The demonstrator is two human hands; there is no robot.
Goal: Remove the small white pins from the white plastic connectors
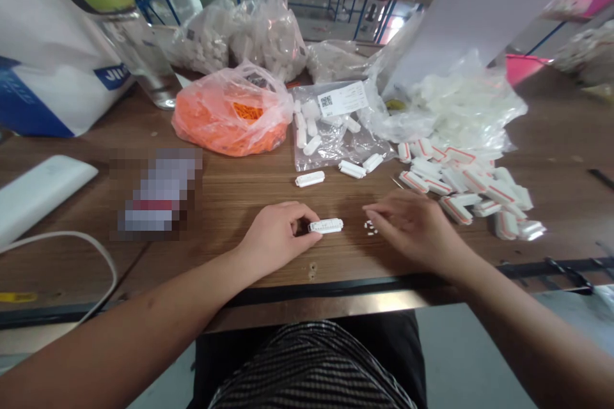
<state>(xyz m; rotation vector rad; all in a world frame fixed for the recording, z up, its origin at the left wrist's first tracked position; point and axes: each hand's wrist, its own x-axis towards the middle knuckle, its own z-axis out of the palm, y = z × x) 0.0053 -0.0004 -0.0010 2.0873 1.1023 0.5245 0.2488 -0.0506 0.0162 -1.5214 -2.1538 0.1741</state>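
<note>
My left hand (278,230) pinches one end of a small white plastic connector (326,225) that lies near the wooden table's front edge (336,271). My right hand (407,227) rests palm down just to the right, fingers curled over a few tiny white bits (369,227) on the wood; whether it holds any of them is hidden. Two loose white connectors (309,179) (352,169) lie farther back in front of a clear bag of the same parts (330,131).
An orange-filled plastic bag (230,115) sits at back left, a heap of white pieces with red stripes (470,192) at right, clear bags of white parts (240,35) behind. A white flat object (38,192) and a cable (71,239) lie at far left.
</note>
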